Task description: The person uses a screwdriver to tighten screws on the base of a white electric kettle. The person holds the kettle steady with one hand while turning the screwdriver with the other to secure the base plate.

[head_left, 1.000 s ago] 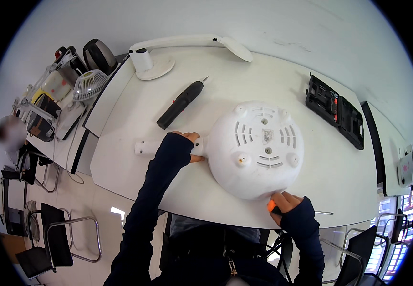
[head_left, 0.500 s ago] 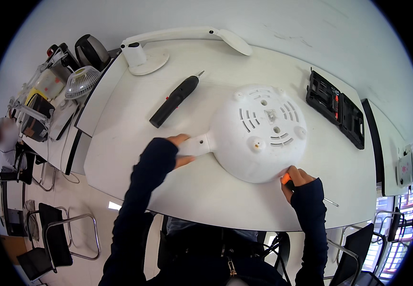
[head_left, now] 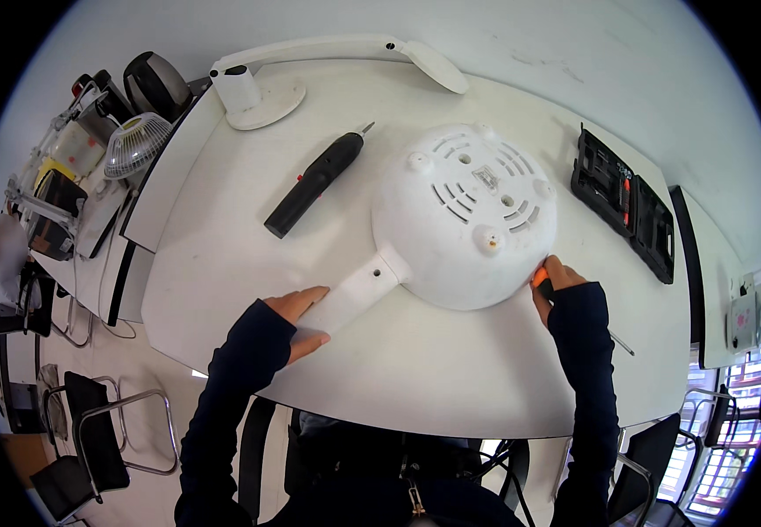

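Upside down on the table lies a white bowl-shaped electric pan (head_left: 442, 255), its vent slots, feet and screw holes facing up. Its long handle (head_left: 358, 294) points toward the near left. My left hand (head_left: 297, 321) grips the handle's end, thumb on the near side and fingers on the far side. At the pan's near right rim is my right hand (head_left: 559, 281), closed around a screwdriver (head_left: 622, 342) with an orange and black grip. The screwdriver's metal shaft sticks out toward the near right, away from the pan.
A black electric screwdriver (head_left: 319, 184) lies left of the pan. An open black tool case (head_left: 622, 202) sits at the right. The white desk lamp (head_left: 262, 101) stands at the far left. Beyond the table's left side are a fan (head_left: 134, 145), a kettle (head_left: 158, 86) and a person (head_left: 7, 250).
The pan has turned, its handle swinging toward the near left with my left hand on it. My right hand, still holding the screwdriver, has shifted slightly right and away from me.
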A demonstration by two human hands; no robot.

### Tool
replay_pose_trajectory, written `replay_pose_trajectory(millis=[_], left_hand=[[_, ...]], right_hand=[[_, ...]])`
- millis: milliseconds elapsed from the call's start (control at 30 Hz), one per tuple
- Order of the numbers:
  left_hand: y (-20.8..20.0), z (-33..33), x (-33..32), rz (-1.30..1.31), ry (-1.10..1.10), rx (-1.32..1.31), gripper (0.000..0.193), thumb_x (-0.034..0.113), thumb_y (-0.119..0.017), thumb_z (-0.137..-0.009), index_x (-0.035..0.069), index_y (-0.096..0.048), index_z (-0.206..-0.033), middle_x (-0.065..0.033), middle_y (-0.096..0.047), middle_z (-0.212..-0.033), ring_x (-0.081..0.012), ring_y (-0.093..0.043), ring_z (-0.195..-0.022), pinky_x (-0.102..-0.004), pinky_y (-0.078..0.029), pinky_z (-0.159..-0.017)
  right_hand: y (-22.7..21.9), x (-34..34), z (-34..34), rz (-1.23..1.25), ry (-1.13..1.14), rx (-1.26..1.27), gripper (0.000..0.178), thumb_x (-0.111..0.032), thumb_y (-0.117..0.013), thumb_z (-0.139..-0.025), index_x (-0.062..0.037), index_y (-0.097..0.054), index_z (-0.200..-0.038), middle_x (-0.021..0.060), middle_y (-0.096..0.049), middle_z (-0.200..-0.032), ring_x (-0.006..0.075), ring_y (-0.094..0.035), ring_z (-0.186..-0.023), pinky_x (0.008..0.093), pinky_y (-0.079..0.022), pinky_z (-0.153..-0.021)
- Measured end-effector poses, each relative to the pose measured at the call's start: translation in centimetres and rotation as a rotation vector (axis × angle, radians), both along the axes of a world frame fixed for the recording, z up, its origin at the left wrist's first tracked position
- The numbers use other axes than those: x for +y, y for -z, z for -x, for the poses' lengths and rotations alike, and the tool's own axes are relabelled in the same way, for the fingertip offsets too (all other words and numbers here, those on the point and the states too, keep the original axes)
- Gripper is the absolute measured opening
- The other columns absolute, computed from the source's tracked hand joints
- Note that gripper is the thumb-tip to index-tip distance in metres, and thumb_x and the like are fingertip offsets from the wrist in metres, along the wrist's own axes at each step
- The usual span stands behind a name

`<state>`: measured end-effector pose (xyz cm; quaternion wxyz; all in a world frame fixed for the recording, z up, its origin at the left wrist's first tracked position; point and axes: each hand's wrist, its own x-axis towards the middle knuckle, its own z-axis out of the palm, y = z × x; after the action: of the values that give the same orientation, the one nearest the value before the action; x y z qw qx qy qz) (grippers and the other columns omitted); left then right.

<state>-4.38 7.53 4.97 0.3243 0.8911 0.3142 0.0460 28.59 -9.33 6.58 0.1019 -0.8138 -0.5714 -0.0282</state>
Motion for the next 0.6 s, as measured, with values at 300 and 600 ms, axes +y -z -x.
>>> replay_pose_trajectory(millis=[300, 600], left_hand=[[0.4, -1.6, -2.1, 0.142, 0.15, -0.011, 0.079, 0.025, -0.066, -0.075, 0.013, -0.021, -0.139, -0.0215, -0.061, -0.077, -0.0314, -0.062, -0.066, -0.0348, -0.049, -0.062], [0.6, -6.8, -5.2, 0.008, 0.282, 0.023, 0.059, 0.028, -0.066, -0.078, 0.012, -0.042, -0.129, -0.0112, -0.058, -0.063, -0.0237, -0.057, -0.055, -0.031, -0.046, -0.054]], right_hand=[[0.7, 3.6, -3.7, -0.017, 0.017, -0.028, 0.027, -0.013, -0.063, -0.074, -0.0099, -0.047, -0.096, 0.0136, -0.059, -0.074, 0.0322, -0.06, -0.07, 0.0376, -0.045, -0.058], [1.4, 5.6, -5.7, -0.218, 0.102, -0.051, 0.034, -0.013, -0.062, -0.077, -0.0194, -0.048, -0.106, 0.0132, -0.059, -0.069, 0.0328, -0.06, -0.065, 0.0366, -0.046, -0.057]])
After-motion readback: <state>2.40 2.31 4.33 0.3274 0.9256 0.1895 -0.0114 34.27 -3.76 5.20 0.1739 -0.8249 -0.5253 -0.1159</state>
